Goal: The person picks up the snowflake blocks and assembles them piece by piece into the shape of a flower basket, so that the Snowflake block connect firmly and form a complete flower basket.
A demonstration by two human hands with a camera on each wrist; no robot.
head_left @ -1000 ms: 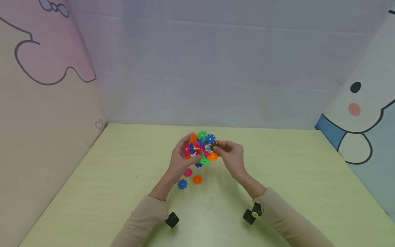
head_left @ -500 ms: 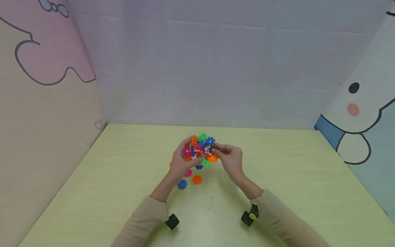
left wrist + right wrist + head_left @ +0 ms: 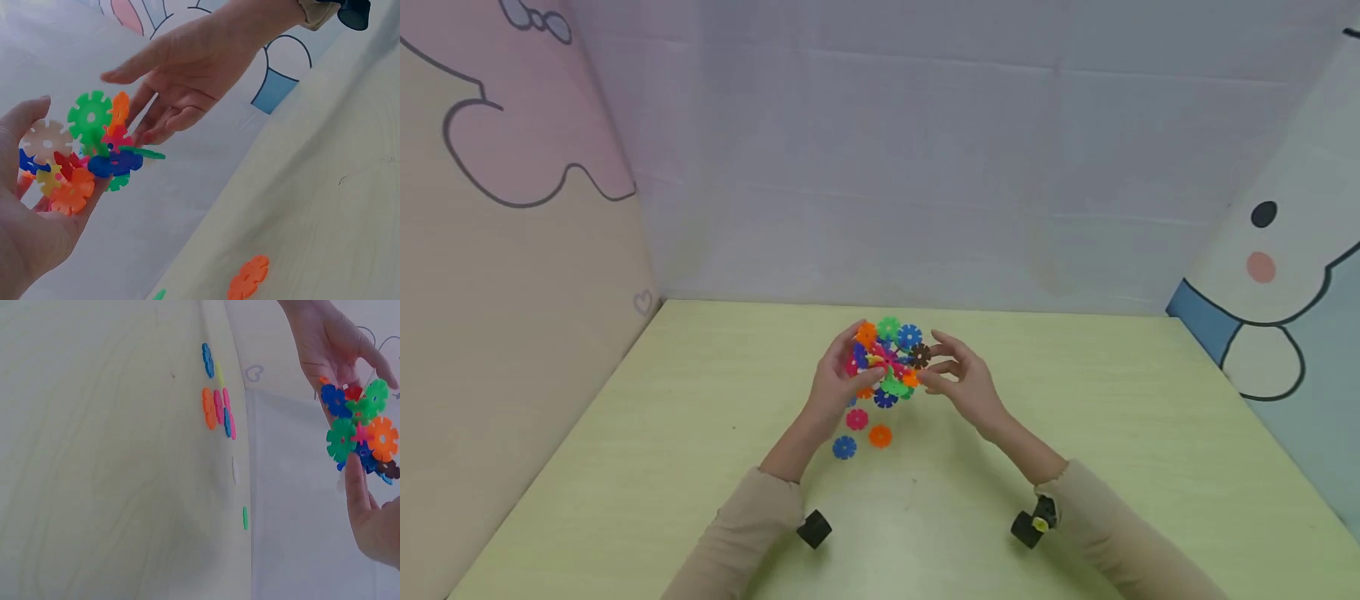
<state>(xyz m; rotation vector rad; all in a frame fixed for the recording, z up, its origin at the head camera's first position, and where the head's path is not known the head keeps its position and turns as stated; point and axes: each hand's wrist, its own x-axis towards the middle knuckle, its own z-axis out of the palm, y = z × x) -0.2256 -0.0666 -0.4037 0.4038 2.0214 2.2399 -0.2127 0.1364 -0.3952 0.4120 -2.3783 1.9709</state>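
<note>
Head view: left hand (image 3: 832,385) grips disc cluster (image 3: 889,360), right hand (image 3: 967,386) loosely spread beside it

A snowflake-disc cluster (image 3: 887,361) is resting between left hand (image 3: 833,379) and right hand (image 3: 968,385); loose discs (image 3: 881,436) are lying on the table (image 3: 1075,400).

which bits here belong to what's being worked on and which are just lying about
In the job:
multicoloured cluster of interlocked notched plastic discs, held in the left grip

Lying on the pale yellow table, perhaps spares:
orange notched plastic disc
blue notched plastic disc
pink notched plastic disc
white plastic disc
green plastic disc
</note>
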